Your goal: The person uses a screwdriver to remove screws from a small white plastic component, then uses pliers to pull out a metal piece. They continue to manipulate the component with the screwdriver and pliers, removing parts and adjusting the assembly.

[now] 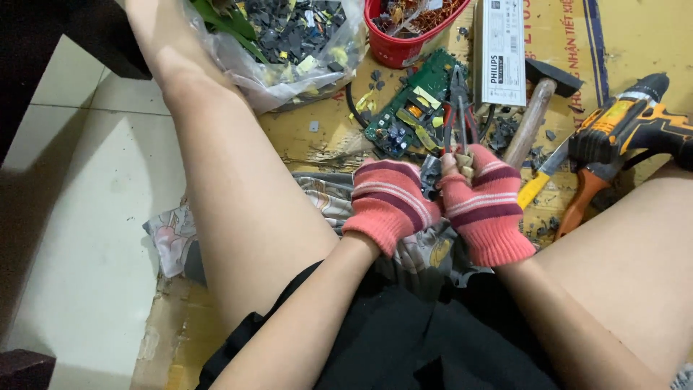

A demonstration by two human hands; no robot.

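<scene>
With the left hand (390, 202) closed around a small dark component (431, 175) at centre frame and the right hand (482, 206) gripping pliers (459, 108) pointing to 12 o'clock, a slipping jaw may pinch the exposed fingertips (465, 165).

A long white labelled box (503, 49) lies beside the red basket (401, 45).
</scene>
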